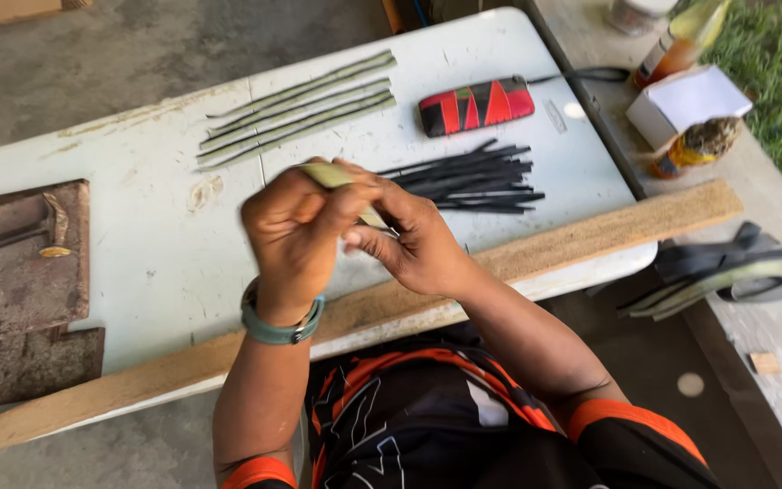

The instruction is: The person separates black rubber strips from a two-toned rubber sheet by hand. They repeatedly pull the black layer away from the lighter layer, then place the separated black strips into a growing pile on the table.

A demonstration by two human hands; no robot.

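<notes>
Hands (296, 231) (414, 240) hide most of the pale green strip (328, 174).

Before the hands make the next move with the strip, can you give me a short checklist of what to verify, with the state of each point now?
1. Grip: left hand and right hand both hold the pale green leaf strip: ok.
2. Hands work above the white folding table, not past its edge: ok.
3. Green strips lie side by side at the far side: ok.
4. Dark thin sticks lie in one bundle beside the right hand, apart from the green strips: ok.
5. Red and black case lies clear of both piles: ok.
6. A blade or tool in the hands: cannot tell, fingers hide it.
</notes>
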